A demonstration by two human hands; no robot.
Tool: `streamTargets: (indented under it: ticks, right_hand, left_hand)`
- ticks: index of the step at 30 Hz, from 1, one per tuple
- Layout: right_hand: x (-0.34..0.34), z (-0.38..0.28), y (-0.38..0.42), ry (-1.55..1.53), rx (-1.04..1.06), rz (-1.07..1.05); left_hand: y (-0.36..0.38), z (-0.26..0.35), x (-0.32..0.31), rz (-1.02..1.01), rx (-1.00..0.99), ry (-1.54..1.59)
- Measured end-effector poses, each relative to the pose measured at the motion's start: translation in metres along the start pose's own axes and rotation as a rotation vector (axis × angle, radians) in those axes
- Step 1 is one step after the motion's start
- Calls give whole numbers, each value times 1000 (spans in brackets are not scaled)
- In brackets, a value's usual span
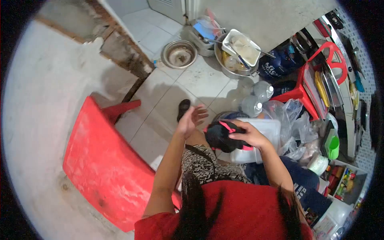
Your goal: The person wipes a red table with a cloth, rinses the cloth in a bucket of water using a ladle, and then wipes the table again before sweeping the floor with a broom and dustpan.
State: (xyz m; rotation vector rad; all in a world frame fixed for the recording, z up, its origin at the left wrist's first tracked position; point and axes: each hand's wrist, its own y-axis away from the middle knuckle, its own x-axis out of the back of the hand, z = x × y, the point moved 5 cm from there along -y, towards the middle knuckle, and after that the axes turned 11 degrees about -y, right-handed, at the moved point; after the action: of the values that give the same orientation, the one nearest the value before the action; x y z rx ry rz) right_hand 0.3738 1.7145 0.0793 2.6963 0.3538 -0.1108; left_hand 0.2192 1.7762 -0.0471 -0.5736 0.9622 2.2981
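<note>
My right hand point(251, 136) is closed on a black rounded bundle with pink bands point(222, 137), held over my lap. Its exact kind I cannot make out. To the left of the bundle, my left hand point(193, 121) is raised with its fingers apart and nothing in it. Beneath my right hand is a whitish plastic container with a lid point(267, 130). A dark shoe or slipper point(184, 110) shows on the floor just beyond my left hand.
A red plastic chair point(112, 160) stands at left. Ahead are a metal basin point(180, 54) and a pot point(234, 72) with a white tray point(244, 46) on it. Clear bottles point(252, 106), plastic bags point(296, 124) and a red crate point(307, 90) crowd the right.
</note>
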Motion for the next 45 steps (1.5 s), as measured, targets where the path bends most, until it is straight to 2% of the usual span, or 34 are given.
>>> streamTargets:
  ticks: [3, 4, 6, 7, 8, 10, 11, 12, 13, 14, 15, 16, 17, 18, 20, 21, 22, 24, 25, 26, 27, 28, 30, 32, 33, 35, 38, 39, 40, 41, 42, 43, 44, 45]
  right_hand:
    - [51, 5, -40, -473, -112, 266]
    - [66, 21, -60, -610, -163, 398]
    - [85, 45, -99, -763, -103, 838]
    - [93, 64, -114, -667, -103, 964]
    - [89, 70, -133, -790, -125, 1011]
    - [88, 71, -165, -881, -183, 989]
    - [90, 72, -184, -888, -205, 973]
    - [95, 75, -206, -746, -251, 918]
    - [100, 76, -229, -606, -288, 856]
    - [103, 76, -252, -615, -297, 838]
    - [105, 79, -281, -653, -299, 784]
    - [108, 81, -313, -692, -292, 728]
    - [104, 46, -349, -801, -366, 531]
    - [116, 69, -377, -720, -406, 490]
    - [133, 106, -438, -841, -357, 321]
    - [144, 129, -464, -829, -350, 346]
    - [157, 160, -489, -680, -436, 416]
    - [177, 221, -530, -610, -523, 480]
    - [187, 245, -553, -613, -518, 470]
    - [197, 279, -567, -505, -657, 545]
    - [207, 316, -578, -392, -796, 617]
    - [216, 369, -592, -549, -761, 562]
    - [220, 384, -610, -567, -870, 729]
    - [223, 423, -630, -648, -842, 656]
    - [224, 431, -639, -757, -769, 699]
    - [220, 431, -645, -956, -641, 743]
    - [219, 449, -653, -804, -722, 687]
    - [213, 453, -664, -848, -678, 563]
    - [201, 438, -670, -812, -694, 631]
    - [195, 420, -673, -829, -712, 542]
    - [187, 413, -678, -920, -652, 554]
    - [181, 408, -682, -975, -680, 620]
    - [178, 377, -682, -928, -681, 665]
    - [172, 357, -681, -970, -626, 615]
  left_hand:
    - [-74, 11, -17, -340, 87, -184]
    - [-97, 13, -5, -372, 115, -180]
    - [-134, -6, -4, -494, 347, -113]
    - [-146, -2, -7, -510, 365, -78]
    - [-157, 11, -3, -483, 416, -48]
    - [-176, 36, 16, -400, 509, -4]
    - [-184, 45, 22, -393, 521, 137]
    - [-193, 51, 31, -368, 525, 147]
    - [-205, 59, 42, -342, 453, 2]
    - [-217, 73, 52, -318, 384, -148]
    - [-227, 93, 67, -207, 409, -146]
    - [-239, 99, 86, -190, 403, -159]
    - [-253, 105, 117, -26, 341, -200]
    - [-261, 114, 148, 136, 288, -244]
    - [-259, 136, 202, 412, 65, -204]
    - [-253, 121, 241, 539, 35, -85]
    - [-241, 113, 272, 677, 47, -43]
    - [-216, 98, 321, 807, 14, -75]
    - [-197, 77, 349, 950, 108, -1]
    - [-181, 40, 390, 778, 63, 76]
    - [-154, -23, 448, 778, -19, 304]
    - [-162, -22, 452, 793, -17, 298]
    - [-159, 5, 416, 1069, 97, 49]
    - [-158, 24, 385, 1325, 225, -208]
    - [-159, 14, 386, 1354, 215, -255]
    - [-162, 4, 389, 1340, 235, -281]
    - [-166, 0, 383, 1227, 249, -366]
    - [-169, 1, 382, 1181, 244, -395]
    - [-175, 1, 381, 1128, 232, -421]
    - [-178, 3, 380, 1117, 229, -419]
    - [-178, 4, 379, 1111, 237, -409]
    - [-178, 6, 377, 1106, 242, -398]
    - [-177, 8, 375, 1101, 246, -388]
    - [-176, 12, 372, 1097, 248, -381]
